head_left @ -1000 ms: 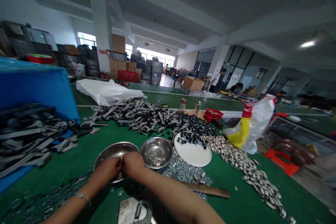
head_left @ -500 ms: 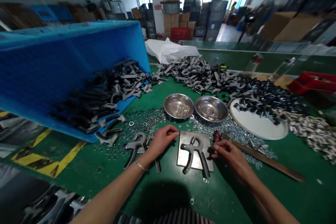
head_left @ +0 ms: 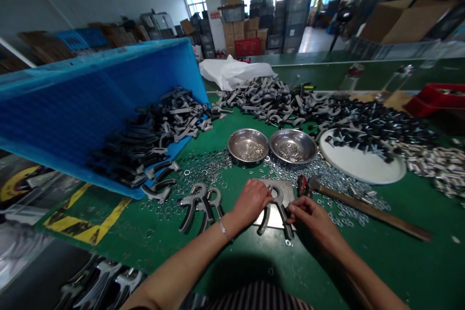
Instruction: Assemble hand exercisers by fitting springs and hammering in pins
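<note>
A grey-and-black hand grip strengthener [head_left: 278, 198] lies on a square metal plate [head_left: 289, 187] in front of me. My left hand [head_left: 252, 201] is closed over its upper left part and hides the spring there. Beside the right handle, my right hand [head_left: 308, 215] has thumb and fingers pinched together, the tips close to the handle; what they hold is too small to make out. Two more hand grips [head_left: 198, 203] lie left of my left wrist. A claw hammer [head_left: 363, 208] and a red-handled tool [head_left: 301, 184] rest beyond my right hand.
Two steel bowls [head_left: 248, 159] [head_left: 293, 159] of small parts stand behind the plate among scattered metal rings [head_left: 196, 167]. A blue crate [head_left: 145, 65] of handles tips open at left. A white plate [head_left: 352, 167] with black-headed bolts sits at right, near heaped metal sleeves [head_left: 428, 164].
My left hand has moved right, from beside the metal plate onto the hand grip. My right hand has shifted slightly closer to the right handle. The view has tilted a little.
</note>
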Action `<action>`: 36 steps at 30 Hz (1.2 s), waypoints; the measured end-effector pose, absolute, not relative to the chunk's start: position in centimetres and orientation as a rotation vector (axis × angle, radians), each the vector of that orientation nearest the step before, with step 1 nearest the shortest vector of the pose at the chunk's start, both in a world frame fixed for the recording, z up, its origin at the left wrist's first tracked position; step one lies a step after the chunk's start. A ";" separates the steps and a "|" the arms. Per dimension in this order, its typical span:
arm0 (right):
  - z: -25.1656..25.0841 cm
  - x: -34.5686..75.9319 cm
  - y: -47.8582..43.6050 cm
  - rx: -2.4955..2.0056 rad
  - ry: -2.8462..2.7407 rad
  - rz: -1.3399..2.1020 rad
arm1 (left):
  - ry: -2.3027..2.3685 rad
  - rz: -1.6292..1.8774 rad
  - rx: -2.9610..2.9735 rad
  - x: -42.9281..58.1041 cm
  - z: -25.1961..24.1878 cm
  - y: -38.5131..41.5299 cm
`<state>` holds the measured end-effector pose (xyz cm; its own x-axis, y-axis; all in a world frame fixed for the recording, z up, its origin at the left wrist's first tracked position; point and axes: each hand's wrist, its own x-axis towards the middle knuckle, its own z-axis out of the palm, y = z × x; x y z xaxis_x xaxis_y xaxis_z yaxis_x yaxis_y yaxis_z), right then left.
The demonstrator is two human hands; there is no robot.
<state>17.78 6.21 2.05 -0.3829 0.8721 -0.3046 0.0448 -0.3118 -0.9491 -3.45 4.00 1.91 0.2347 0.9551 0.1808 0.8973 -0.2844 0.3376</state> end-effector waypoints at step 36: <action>-1.2 15.1 8.9 -0.721 -2.550 0.277 | 1.705 0.811 2.032 -3.9 0.7 0.6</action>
<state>15.09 8.90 -1.21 -0.7500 0.5367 0.3866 0.4411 0.8413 -0.3123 -3.86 0.57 0.65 0.1041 0.9757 0.1930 0.7653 -0.2025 0.6110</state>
